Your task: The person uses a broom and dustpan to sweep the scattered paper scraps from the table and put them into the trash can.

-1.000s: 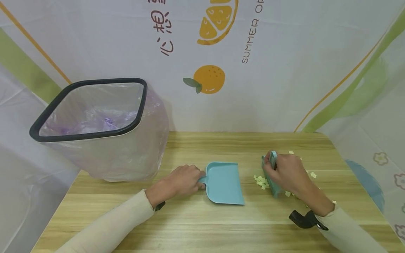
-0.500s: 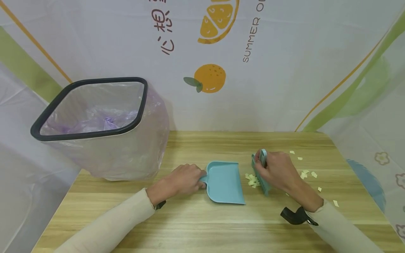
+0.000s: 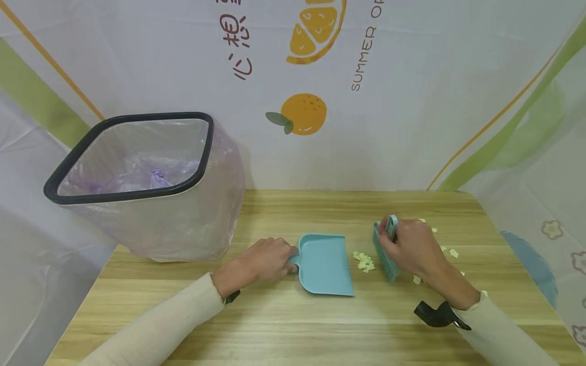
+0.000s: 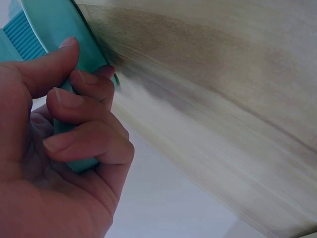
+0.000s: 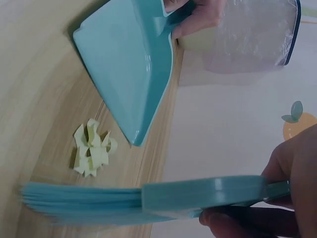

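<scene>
At the bottom edge of the head view, two pale sleeves (image 3: 155,325) reach in from the lower left and lower right. A black wrist mount (image 3: 435,314) sits by the right cuff, with a smaller dark piece (image 3: 232,297) under the left one. Beneath them spreads the wood-grained bench (image 3: 320,330), its bare front filling the lower centre.

Farther in, just left of centre, the left grip (image 3: 270,260), a bare hand, is closed round the short handle of a light-blue dustpan (image 3: 324,264); the left wrist view shows the fingers curled about it. The pan lies flat in the lower middle of the frame, its straight lip facing right. Just beyond that lip, right of centre, is a small heap of pale yellow scraps (image 3: 363,261), lying on the wood between pan and brush.

To the heap's right, the right grip (image 3: 414,249) holds a matching blue brush (image 3: 385,260) by its handle, bristles downward. In the right wrist view the bristles are blurred; whether they touch the wood cannot be told. Stray scraps (image 3: 453,253) dot the area right of that hand.

Behind, at left, stands a bin with a dark rim (image 3: 114,196), lined with a translucent purplish bag (image 3: 220,203). Farthest back hangs a white cloth (image 3: 412,101) printed with an orange (image 3: 304,114), upper centre.
</scene>
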`<state>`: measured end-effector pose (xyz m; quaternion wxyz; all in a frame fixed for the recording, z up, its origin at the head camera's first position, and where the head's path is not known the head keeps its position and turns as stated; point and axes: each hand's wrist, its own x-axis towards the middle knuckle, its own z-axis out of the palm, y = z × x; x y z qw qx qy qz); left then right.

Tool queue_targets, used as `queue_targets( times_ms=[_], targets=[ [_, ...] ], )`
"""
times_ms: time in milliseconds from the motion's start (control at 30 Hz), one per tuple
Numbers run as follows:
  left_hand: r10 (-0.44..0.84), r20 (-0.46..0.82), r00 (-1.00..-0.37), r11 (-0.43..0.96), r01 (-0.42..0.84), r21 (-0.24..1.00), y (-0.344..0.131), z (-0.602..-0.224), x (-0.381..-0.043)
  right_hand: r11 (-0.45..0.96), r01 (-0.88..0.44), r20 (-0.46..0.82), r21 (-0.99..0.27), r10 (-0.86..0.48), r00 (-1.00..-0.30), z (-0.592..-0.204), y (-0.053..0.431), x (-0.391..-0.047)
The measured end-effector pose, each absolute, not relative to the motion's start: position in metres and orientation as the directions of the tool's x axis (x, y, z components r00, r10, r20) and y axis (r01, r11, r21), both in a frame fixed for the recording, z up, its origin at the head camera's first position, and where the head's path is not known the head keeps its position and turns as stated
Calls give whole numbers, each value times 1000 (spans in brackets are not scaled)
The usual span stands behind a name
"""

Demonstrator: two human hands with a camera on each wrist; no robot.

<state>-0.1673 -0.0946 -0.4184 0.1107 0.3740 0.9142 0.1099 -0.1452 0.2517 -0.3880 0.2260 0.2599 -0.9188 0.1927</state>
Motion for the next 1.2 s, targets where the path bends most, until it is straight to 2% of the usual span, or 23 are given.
queue_targets(
  times_ms=[300,833,1200],
  targets=[
    [704,-127,-699,702,657,277,-94,-419,-168,809,-541,509,-228,-375,-775,-392,262,-143],
    [708,-123,-696,697,660,280,-95,-420,-168,776,-596,569,-205,-401,-718,-396,255,-146],
    [698,-127,-704,708,653,270,-94,-419,-167,774,-603,575,-193,-409,-709,-396,252,-146]
  ],
)
